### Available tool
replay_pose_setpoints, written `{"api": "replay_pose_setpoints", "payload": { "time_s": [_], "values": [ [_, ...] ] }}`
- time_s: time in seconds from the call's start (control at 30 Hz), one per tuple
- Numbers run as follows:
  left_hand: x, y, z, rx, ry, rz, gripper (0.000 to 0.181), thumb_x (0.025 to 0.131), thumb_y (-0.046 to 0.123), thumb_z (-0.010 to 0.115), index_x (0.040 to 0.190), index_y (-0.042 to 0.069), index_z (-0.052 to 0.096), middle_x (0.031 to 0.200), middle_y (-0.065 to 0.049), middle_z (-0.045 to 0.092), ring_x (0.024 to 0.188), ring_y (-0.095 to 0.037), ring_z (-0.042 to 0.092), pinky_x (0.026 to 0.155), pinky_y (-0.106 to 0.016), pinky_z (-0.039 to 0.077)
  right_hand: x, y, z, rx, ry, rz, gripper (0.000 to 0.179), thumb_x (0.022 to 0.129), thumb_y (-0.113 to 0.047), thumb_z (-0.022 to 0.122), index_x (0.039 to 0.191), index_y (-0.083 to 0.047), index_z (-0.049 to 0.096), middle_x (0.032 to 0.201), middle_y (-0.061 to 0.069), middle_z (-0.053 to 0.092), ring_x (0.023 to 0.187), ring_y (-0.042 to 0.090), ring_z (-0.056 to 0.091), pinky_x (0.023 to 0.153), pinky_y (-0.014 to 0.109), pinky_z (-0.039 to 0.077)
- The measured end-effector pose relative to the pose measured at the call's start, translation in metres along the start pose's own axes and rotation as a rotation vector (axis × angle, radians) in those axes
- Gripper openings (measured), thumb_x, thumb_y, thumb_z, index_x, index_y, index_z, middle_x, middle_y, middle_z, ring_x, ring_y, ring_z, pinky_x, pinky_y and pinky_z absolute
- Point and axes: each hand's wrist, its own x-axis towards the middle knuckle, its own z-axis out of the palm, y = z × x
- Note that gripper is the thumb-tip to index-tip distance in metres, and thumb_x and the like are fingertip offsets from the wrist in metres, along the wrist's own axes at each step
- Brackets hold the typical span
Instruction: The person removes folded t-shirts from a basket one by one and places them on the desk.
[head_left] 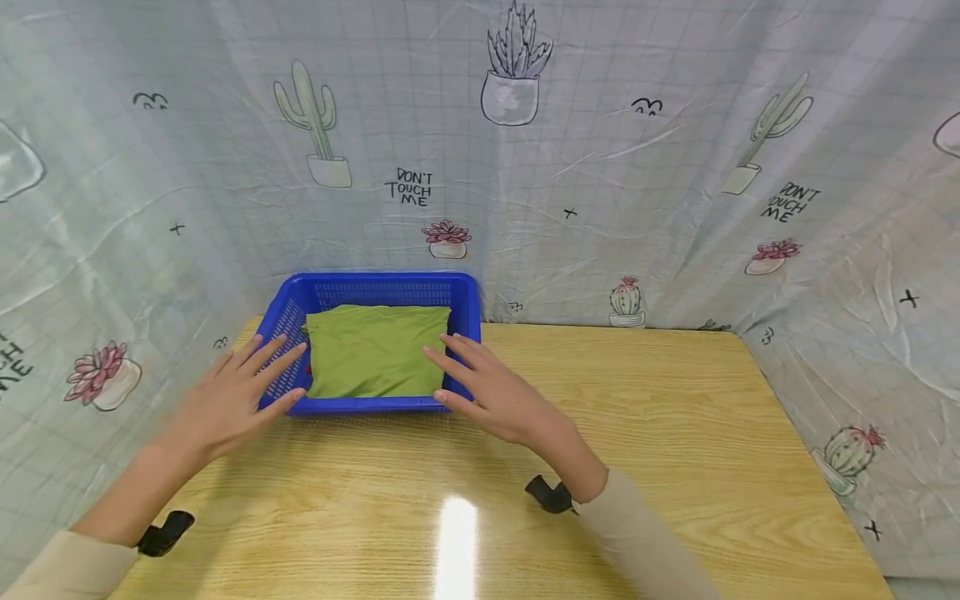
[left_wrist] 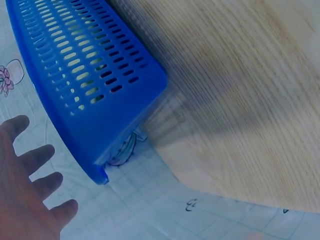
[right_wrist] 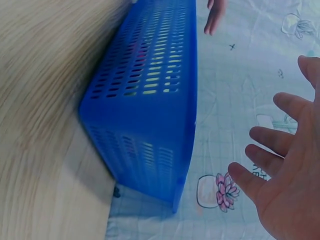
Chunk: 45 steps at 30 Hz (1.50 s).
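Observation:
A blue plastic basket (head_left: 367,406) with slotted walls stands at the back left of the table, and a green cloth (head_left: 378,350) lies spread inside it. Something red peeks out at the cloth's left edge; the rest beneath is hidden. My left hand (head_left: 228,400) hovers by the basket's left front corner, fingers spread and holding nothing. Over the right front corner is my right hand (head_left: 491,392), also with spread, straight fingers. Both wrist views show a gap between the fingers and the basket wall, with the left hand (left_wrist: 25,190) and right hand (right_wrist: 285,155) beyond the rim.
The wooden table (head_left: 637,417) extends to the right and front of the basket. A pale curtain (head_left: 570,167) printed with cacti hangs close behind it and along both sides. A black strap piece (head_left: 550,494) juts from the right wrist, another (head_left: 167,533) from the left.

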Motion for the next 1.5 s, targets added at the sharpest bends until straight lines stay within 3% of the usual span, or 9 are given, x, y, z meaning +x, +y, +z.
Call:
{"api": "replay_pose_setpoints", "payload": {
  "time_s": [0.43,0.67,1.1,1.37,1.5],
  "values": [
    [0.009,-0.009,-0.008,-0.023,-0.033,-0.014,0.073,0.103,0.052,0.051,0.164,0.020,0.026,0.163,-0.026,0.027,0.150,-0.051,0.013,0.111,-0.076,0.016,0.019,-0.009,-0.002,0.043,-0.004,0.007,0.062,0.108,-0.053,0.038,0.163,-0.038,0.015,0.170,0.000,0.014,0.157,0.023,0.011,0.122,0.053,0.022],
    [0.015,-0.013,-0.014,-0.079,-0.066,-0.017,0.072,0.105,0.050,0.050,0.164,0.020,0.023,0.163,-0.028,0.024,0.149,-0.055,0.012,0.111,-0.076,0.017,0.032,-0.013,-0.002,0.065,-0.013,0.022,0.061,0.108,-0.053,0.038,0.163,-0.038,0.015,0.170,0.000,0.014,0.156,0.022,0.011,0.122,0.054,0.022],
    [0.030,-0.014,-0.028,-0.303,-0.121,-0.074,0.068,0.108,0.042,0.047,0.165,0.025,0.016,0.166,-0.026,0.015,0.152,-0.051,0.006,0.108,-0.080,0.013,0.067,-0.008,-0.006,0.170,-0.007,0.120,0.063,0.107,-0.059,0.034,0.163,-0.038,0.017,0.168,0.007,0.022,0.153,0.028,0.024,0.120,0.054,0.027],
    [0.039,-0.012,-0.028,-0.502,-0.190,-0.143,0.064,0.112,0.044,0.030,0.166,0.023,0.002,0.166,-0.028,0.011,0.139,-0.062,0.026,0.101,-0.080,0.025,0.093,-0.001,-0.009,0.241,-0.046,0.187,0.069,0.103,-0.063,0.043,0.162,-0.041,0.018,0.167,0.000,0.026,0.153,0.025,0.026,0.120,0.052,0.029],
    [0.047,-0.014,-0.028,-0.643,-0.185,-0.148,0.065,0.112,0.041,0.026,0.165,0.019,-0.004,0.164,-0.033,0.009,0.142,-0.063,0.019,0.104,-0.081,0.021,0.105,0.002,-0.008,0.230,-0.091,0.261,0.072,0.102,-0.063,0.046,0.163,-0.036,0.021,0.165,0.000,0.030,0.150,0.024,0.032,0.119,0.047,0.032]
  ]
}}
